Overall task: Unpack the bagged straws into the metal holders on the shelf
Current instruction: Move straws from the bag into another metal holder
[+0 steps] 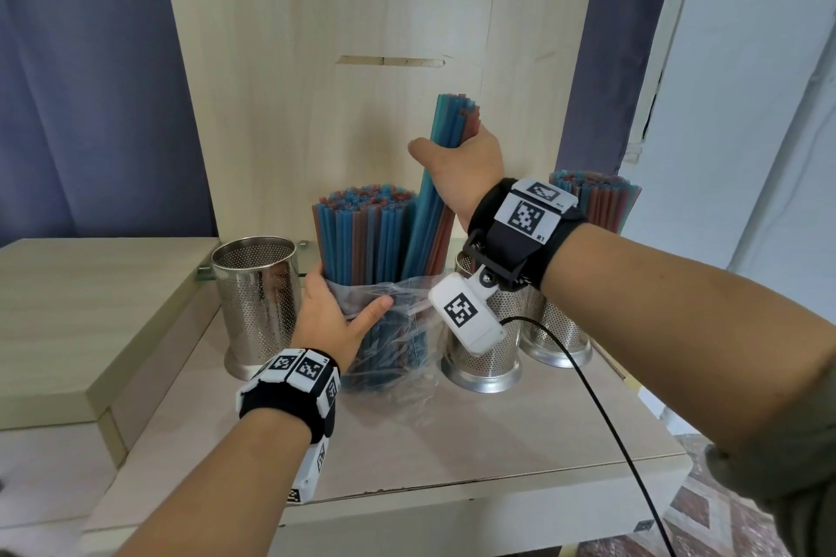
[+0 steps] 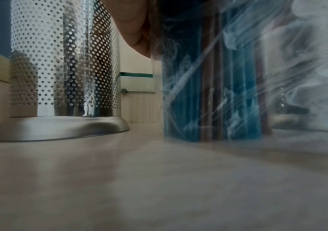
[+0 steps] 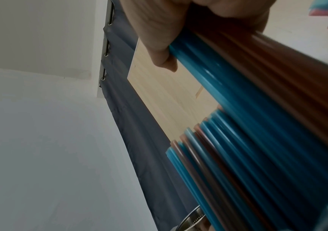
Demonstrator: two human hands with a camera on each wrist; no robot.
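A clear plastic bag (image 1: 398, 330) of blue and brown straws (image 1: 362, 235) stands upright on the shelf (image 1: 452, 443). My left hand (image 1: 334, 312) grips the bag around its middle, thumb across the front. My right hand (image 1: 466, 158) grips a bundle of straws (image 1: 434, 204) lifted partly out of the bag and leaning right. An empty perforated metal holder (image 1: 258, 298) stands left of the bag. In the left wrist view the holder (image 2: 64, 70) and the bagged straws (image 2: 214, 93) are close. The right wrist view shows my fingers (image 3: 165, 39) wrapped around the bundle (image 3: 257, 93).
Two more metal holders stand to the right: a near one (image 1: 488, 357) partly hidden by my wrist camera, and a far one (image 1: 556, 330) filled with straws (image 1: 592, 199). A wooden back panel (image 1: 362, 59) rises behind. A raised ledge (image 1: 90, 308) lies to the left.
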